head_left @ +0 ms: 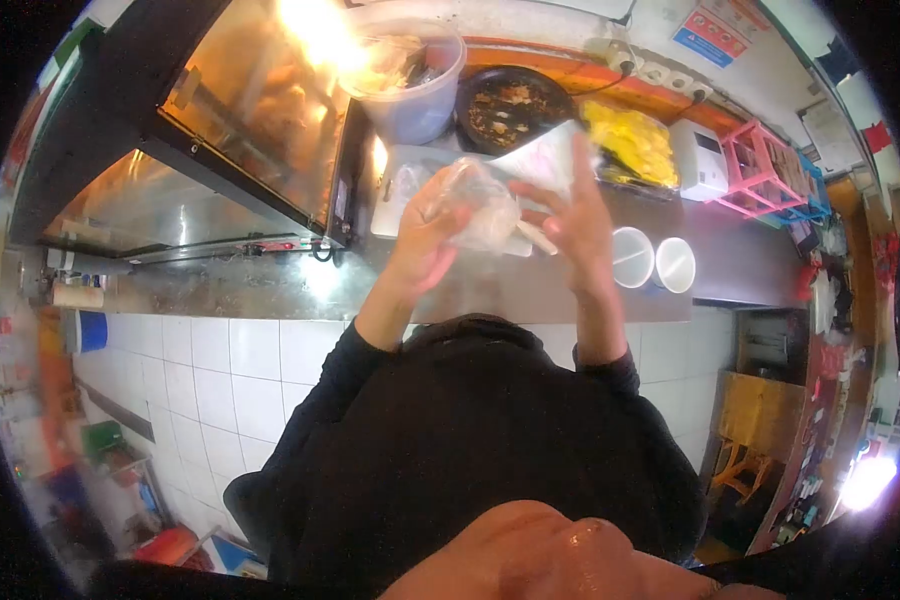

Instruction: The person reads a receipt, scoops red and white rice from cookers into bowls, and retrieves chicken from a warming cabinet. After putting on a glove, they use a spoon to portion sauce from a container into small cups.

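Table has a white board on it. Left hand holds clear plastic bag above the board; right hand alongside, can't tell if gripping white sheet. Looks midway: bag lifted, not yet set down.

Glare burns beside the tub while warped edges seem soft
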